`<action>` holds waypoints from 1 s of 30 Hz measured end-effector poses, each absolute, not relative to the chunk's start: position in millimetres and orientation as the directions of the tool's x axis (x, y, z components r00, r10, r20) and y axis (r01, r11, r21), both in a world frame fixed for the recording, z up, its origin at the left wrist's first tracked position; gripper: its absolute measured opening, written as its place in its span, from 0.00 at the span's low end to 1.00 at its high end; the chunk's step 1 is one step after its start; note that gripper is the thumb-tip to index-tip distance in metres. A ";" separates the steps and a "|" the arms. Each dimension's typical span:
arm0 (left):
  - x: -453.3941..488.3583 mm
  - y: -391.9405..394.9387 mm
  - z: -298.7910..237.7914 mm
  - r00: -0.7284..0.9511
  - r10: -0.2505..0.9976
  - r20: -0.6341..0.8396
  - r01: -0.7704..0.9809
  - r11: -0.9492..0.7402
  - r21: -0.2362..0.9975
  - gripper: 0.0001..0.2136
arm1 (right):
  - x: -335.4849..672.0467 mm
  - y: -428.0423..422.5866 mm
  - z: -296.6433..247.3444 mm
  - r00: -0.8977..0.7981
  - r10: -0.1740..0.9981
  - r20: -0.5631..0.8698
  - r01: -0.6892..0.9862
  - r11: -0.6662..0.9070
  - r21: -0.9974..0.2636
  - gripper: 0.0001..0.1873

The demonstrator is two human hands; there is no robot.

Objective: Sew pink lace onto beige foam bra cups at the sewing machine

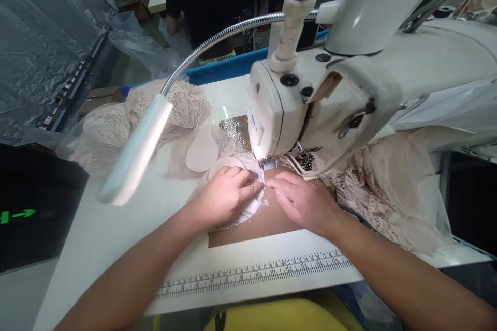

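Workpiece: one pale lace-edged piece (252,208), curved in outline, lying on the bench (186,276) at the needle end of the sewing machine (274,111), its upper part close to the presser foot (267,164).

Left hand (227,194): laid palm down over the workpiece, fingers bent and close together, thumb stretched along the piece toward its right edge. Whether thumb and forefinger pinch the lace cannot be told.

Right hand (305,199): above the brown panel (229,238), fingers drawn together and pointing left, tips at the right edge of the workpiece, just in front of the presser foot. Whether they grip the edge or merely rest against it cannot be told.

Machine: white, worn about the head, with a brown pole rising from a white fitting on top.

Lamp (135,150): white, on a flexible metal neck, angled over the left part of the bench.

Lace stock: one bunched heap (166,108) at the rear left; a second, loose pile (396,186) right of the right hand. A smooth pale oval pad (202,149) lies between the rear heap and the workpiece.

Ruler markings (256,271): black, along the bench's front edge (numerals partly legible).

Background: a person in a black top (198,0), at another worktop.
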State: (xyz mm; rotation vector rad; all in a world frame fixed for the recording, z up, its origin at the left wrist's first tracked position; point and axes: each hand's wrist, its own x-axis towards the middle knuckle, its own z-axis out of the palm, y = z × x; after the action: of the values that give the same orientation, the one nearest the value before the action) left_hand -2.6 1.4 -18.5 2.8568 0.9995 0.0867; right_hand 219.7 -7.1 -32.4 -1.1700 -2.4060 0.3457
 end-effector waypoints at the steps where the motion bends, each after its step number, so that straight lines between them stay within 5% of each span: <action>1: -2.2 1.0 -18.3 0.777 0.629 0.011 0.623 -0.772 0.126 0.20 | 219.2 -6.7 -32.1 -0.527 0.804 0.277 0.704 0.595 -0.388 0.17; 8: -2.7 1.3 -18.4 0.786 0.617 0.038 0.606 -0.781 0.150 0.21 | 213.4 -5.4 -29.1 -0.589 0.774 0.233 0.733 0.633 -0.248 0.18; 30: 4.5 7.8 -25.9 0.767 0.634 0.100 0.630 -0.774 0.067 0.21 | 206.8 -3.0 -35.3 -0.523 0.808 0.273 0.814 0.568 -0.122 0.18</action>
State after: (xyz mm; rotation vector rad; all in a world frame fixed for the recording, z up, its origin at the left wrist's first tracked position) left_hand 4.5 7.8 -25.9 2.9253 1.0462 0.1815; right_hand 206.8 -3.0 -35.3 -1.3348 -2.5056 -0.0299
